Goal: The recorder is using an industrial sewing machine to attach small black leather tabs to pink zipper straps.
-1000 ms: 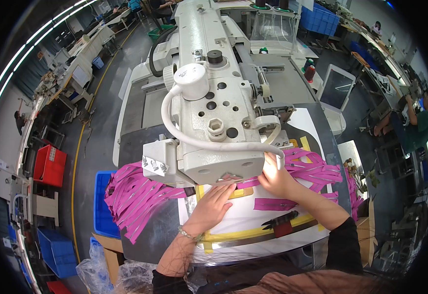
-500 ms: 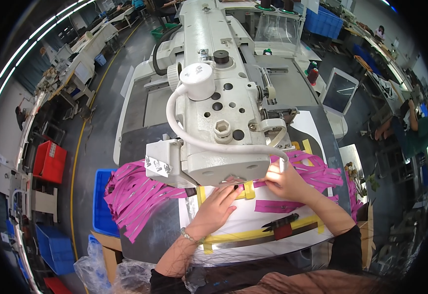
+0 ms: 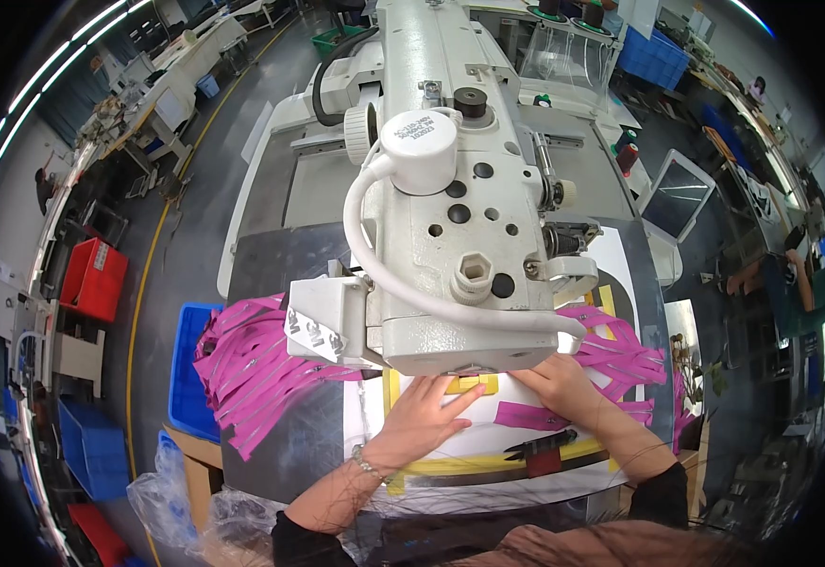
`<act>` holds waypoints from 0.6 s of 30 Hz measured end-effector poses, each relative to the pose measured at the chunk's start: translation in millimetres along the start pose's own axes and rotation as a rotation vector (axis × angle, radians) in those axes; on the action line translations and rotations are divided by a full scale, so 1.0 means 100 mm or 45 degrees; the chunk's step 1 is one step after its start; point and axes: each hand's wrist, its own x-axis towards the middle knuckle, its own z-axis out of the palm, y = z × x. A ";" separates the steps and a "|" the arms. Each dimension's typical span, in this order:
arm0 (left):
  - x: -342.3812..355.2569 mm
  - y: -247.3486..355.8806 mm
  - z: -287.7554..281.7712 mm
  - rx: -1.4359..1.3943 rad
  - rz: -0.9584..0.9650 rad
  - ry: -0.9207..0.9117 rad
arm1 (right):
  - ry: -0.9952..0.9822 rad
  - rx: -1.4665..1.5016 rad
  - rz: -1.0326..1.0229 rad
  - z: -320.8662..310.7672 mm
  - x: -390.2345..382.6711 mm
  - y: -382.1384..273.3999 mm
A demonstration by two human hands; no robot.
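Your right hand, its fingertips in plain view beside the white metal sewing-machine head half a second ago, now has them tucked beneath that head's front edge. Your left hand lies palm down, loosely spread and gripping nothing visible, a finger by the small yellow rectangular piece. That suggests both hands are now attending to one spot under the head. The magenta zipper strips with grey teeth lie in a left bunch and a right bunch, with one short magenta strip just below your right hand. The head hides the needle area and whatever your right fingers touch, so their grip can't be told; the right bunch's inner ends are covered too.
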 end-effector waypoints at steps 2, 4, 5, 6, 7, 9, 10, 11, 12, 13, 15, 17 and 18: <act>0.00 0.00 0.01 0.023 -0.003 0.037 | 0.022 0.008 -0.010 0.02 0.00 0.01; 0.00 0.00 0.01 0.040 0.003 0.068 | 0.045 0.014 -0.007 0.03 0.01 0.02; -0.01 0.00 0.01 0.047 -0.011 0.042 | 0.067 -0.010 -0.021 0.03 0.02 0.02; -0.01 0.00 0.02 0.052 -0.021 0.016 | 0.089 -0.035 -0.031 0.02 0.02 0.02; -0.01 0.00 0.02 0.048 -0.024 0.015 | 0.085 -0.033 -0.031 0.02 0.02 0.02; -0.02 0.00 0.04 0.023 -0.022 0.002 | 0.078 -0.053 -0.032 0.01 0.02 0.02; -0.01 0.01 0.04 0.022 -0.028 0.002 | 0.075 -0.050 -0.034 0.01 0.02 0.03; -0.01 0.02 0.03 0.025 -0.022 0.014 | 0.076 -0.043 -0.021 0.01 0.02 0.03; -0.01 0.02 0.03 0.029 -0.015 0.026 | 0.077 -0.038 -0.006 0.01 0.02 0.02; -0.02 0.01 0.03 0.029 -0.018 0.025 | 0.076 -0.035 -0.007 0.01 0.03 0.01; -0.04 0.01 0.06 -0.001 -0.064 -0.033 | 0.106 -0.050 -0.003 0.00 0.05 -0.01; -0.02 0.00 0.07 0.024 -0.026 0.034 | 0.107 -0.060 -0.010 0.00 0.05 -0.01; -0.01 0.00 0.07 0.051 0.015 0.100 | 0.111 -0.071 -0.016 -0.01 0.05 -0.01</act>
